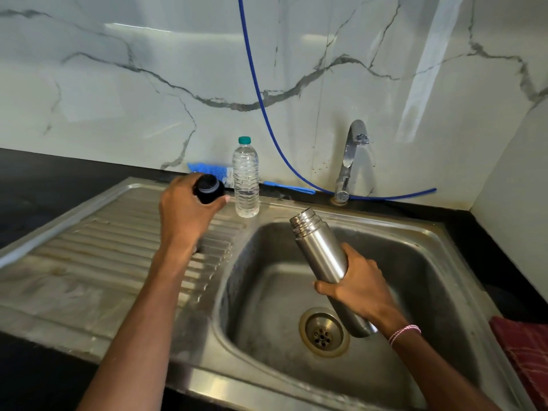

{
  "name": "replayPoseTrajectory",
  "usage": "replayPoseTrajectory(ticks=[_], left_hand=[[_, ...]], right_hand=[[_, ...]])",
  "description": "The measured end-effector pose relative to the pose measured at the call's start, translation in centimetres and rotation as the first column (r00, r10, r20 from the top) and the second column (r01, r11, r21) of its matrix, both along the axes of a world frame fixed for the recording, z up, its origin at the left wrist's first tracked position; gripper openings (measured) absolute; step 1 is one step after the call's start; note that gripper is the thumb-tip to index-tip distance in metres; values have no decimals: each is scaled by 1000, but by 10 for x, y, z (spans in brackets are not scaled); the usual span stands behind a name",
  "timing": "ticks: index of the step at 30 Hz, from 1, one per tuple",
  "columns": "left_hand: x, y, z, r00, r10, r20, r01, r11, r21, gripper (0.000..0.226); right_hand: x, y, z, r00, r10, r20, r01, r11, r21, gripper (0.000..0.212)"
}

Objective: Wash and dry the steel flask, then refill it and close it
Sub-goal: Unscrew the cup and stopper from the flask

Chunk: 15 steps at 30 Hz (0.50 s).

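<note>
A: What takes up the black desk (44, 185)?
B: The stainless steel sink (430, 232); its ribbed drainboard (98, 247) lies bare, and the basin is open down to the round drain (323, 332).

A: And the uncapped steel flask (321, 250)?
B: Tilted over the basin, right hand (360, 287) fingers wrapped around its lower body; its base is partly hidden by the wrist.

A: The left hand (184, 209)?
B: Fingers curled round the black flask cap (209, 188), just beside the clear plastic water bottle (246, 179). The chrome tap (350, 161) stands behind.
</note>
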State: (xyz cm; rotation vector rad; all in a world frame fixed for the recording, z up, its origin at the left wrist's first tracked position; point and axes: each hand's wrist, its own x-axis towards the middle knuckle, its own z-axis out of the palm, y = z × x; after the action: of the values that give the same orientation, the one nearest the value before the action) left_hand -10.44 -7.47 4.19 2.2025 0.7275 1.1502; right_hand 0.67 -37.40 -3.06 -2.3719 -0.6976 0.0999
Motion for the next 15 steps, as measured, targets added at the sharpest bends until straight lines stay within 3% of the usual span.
replayPoseTrajectory(ticks=[5, 11, 15], left_hand=[[-20, 21, -16, 1000, -16, -4, 15, 993, -114, 62], [-24, 48, -30, 994, 64, 93, -40, 971, -237, 70], [-9, 43, -42, 1000, 19, -18, -21, 990, -142, 69]], right_hand=[[-2, 7, -3, 999, 48, -11, -48, 999, 8, 81], [-7, 8, -5, 996, 79, 35, -78, 997, -22, 78], [-8, 9, -4, 995, 90, 49, -88, 996, -28, 75]])
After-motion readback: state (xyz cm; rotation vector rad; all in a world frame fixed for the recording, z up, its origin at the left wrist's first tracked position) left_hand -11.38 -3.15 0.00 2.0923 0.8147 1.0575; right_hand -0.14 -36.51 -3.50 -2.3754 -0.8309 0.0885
